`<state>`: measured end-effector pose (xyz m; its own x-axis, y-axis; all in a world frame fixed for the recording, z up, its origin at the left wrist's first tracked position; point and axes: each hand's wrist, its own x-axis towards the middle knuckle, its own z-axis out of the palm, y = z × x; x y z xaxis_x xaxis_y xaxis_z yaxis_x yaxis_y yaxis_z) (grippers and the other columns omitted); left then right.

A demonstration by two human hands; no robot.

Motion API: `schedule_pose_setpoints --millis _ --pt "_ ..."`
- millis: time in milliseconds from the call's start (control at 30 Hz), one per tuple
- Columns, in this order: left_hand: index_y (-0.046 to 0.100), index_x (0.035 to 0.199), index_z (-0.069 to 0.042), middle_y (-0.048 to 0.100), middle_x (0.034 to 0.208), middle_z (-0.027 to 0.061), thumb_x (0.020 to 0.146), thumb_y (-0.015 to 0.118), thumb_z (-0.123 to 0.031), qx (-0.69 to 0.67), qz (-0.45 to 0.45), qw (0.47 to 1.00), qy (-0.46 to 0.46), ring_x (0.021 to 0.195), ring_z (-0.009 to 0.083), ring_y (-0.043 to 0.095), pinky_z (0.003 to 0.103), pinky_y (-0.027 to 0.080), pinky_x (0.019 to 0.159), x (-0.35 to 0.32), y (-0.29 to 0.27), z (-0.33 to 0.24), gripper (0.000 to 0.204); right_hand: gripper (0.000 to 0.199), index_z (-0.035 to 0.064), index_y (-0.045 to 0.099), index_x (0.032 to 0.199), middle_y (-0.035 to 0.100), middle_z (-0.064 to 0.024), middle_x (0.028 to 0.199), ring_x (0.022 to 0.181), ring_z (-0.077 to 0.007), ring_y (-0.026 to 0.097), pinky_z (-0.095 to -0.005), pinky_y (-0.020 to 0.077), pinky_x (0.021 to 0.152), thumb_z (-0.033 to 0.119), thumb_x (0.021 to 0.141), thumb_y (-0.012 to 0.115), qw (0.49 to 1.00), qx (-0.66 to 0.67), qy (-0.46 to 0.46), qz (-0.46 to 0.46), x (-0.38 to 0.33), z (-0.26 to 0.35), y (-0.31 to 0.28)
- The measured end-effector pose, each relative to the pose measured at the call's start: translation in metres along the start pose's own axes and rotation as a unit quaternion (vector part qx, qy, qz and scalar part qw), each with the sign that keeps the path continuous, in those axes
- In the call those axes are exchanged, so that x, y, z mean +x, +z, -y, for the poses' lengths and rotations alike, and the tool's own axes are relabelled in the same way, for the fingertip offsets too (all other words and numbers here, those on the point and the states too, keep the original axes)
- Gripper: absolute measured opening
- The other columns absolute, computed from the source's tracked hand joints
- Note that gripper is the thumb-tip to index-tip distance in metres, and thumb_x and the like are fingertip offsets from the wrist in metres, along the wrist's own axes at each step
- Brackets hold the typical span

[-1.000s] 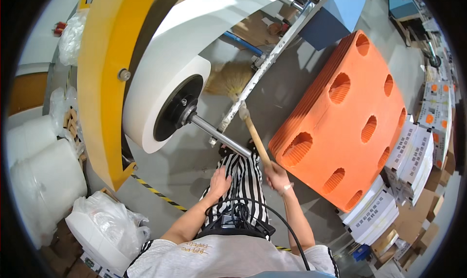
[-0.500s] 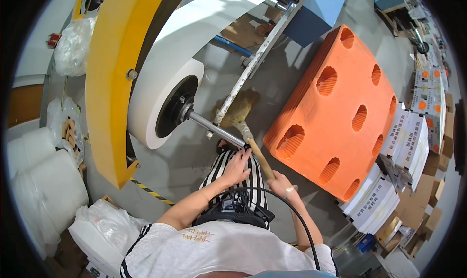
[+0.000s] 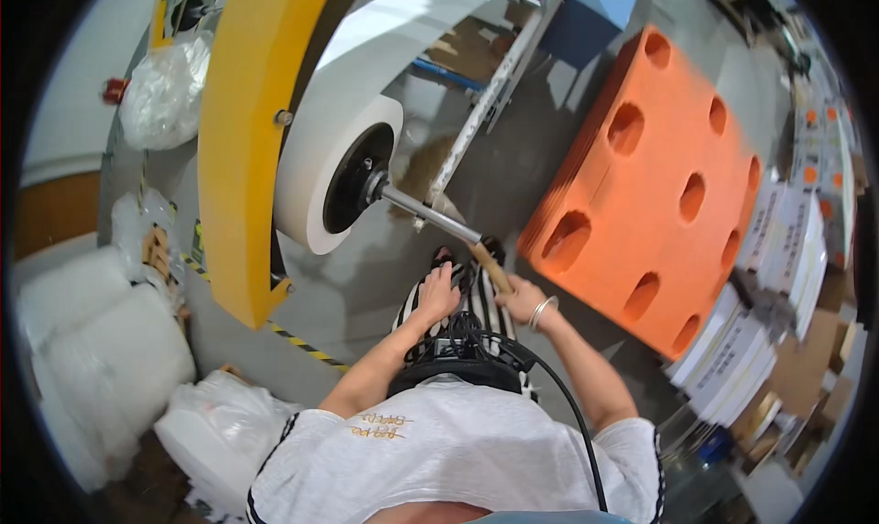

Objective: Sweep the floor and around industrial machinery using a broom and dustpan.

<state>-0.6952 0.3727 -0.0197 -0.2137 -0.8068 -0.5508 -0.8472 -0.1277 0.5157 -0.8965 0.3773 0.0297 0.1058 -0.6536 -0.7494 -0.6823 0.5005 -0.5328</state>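
Note:
My right hand [image 3: 520, 300], with a bracelet on the wrist, is shut on the wooden handle [image 3: 491, 267] of a broom. The handle runs up and left and passes behind a metal shaft [image 3: 428, 214]. The blurred straw head of the broom [image 3: 423, 170] lies on the grey floor beyond the shaft. My left hand [image 3: 439, 291] rests with its fingers apart on my striped trousers [image 3: 476, 297], just left of the handle and holding nothing.
A big white paper roll [image 3: 341, 162] sits on the shaft inside a yellow frame [image 3: 240, 148]. An orange pallet [image 3: 661, 185] leans at the right, with stacked boxes [image 3: 771, 277] beyond it. Plastic-wrapped bundles [image 3: 92, 350] lie at the left.
The broom head has swept left across the floor, from beside the orange pallet to under the shaft. My left hand came down off the handle area onto my trousers.

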Motion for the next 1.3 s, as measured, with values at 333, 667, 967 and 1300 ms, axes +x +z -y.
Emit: schedule_pose_setpoints --millis 333,667,967,1300 --pt "0.029 0.121 -0.003 0.041 0.112 0.0183 0.072 0.053 -0.023 0.2 0.06 0.976 -0.07 0.101 0.0353 0.042 0.046 0.034 0.083 -0.051 0.007 0.139 0.058 0.046 0.0094 0.039 0.114 0.057 -0.0223 0.083 0.079 -0.0402 0.053 -0.0455 0.0426 0.072 0.026 0.073 0.051 0.989 0.058 -0.102 -0.085 0.184 -0.026 0.08" --pt "0.032 0.117 0.0 0.041 0.113 0.0195 0.072 0.05 -0.022 0.25 0.076 0.965 0.012 0.102 0.0343 0.041 0.047 0.032 0.083 -0.052 -0.011 0.184 0.053 0.038 0.0061 0.056 0.095 0.06 -0.0154 0.088 0.087 -0.031 0.056 -0.0374 0.043 0.072 0.038 0.078 0.043 0.979 0.175 0.053 -0.089 0.303 0.015 0.079" --pt "0.033 0.117 -0.002 0.043 0.111 0.0172 0.073 0.047 -0.023 0.256 0.1 0.961 -0.018 0.102 0.0322 0.042 0.045 0.031 0.084 -0.067 -0.011 0.189 0.05 0.038 0.0029 0.058 0.091 0.058 -0.0219 0.081 0.08 -0.0361 0.055 -0.04 0.0435 0.071 0.036 0.073 0.054 0.964 0.167 0.171 -0.116 0.052 -0.077 0.171" --pt "0.033 0.119 -0.001 0.04 0.116 0.0188 0.073 0.047 -0.021 0.159 -0.017 0.986 -0.05 0.105 0.034 0.039 0.044 0.029 0.089 -0.061 -0.016 0.179 0.052 0.035 0.0055 0.056 0.098 0.059 -0.0147 0.073 0.07 -0.023 0.059 -0.0305 0.0445 0.063 0.03 0.073 0.059 0.921 0.33 0.029 -0.204 0.125 -0.067 0.173"
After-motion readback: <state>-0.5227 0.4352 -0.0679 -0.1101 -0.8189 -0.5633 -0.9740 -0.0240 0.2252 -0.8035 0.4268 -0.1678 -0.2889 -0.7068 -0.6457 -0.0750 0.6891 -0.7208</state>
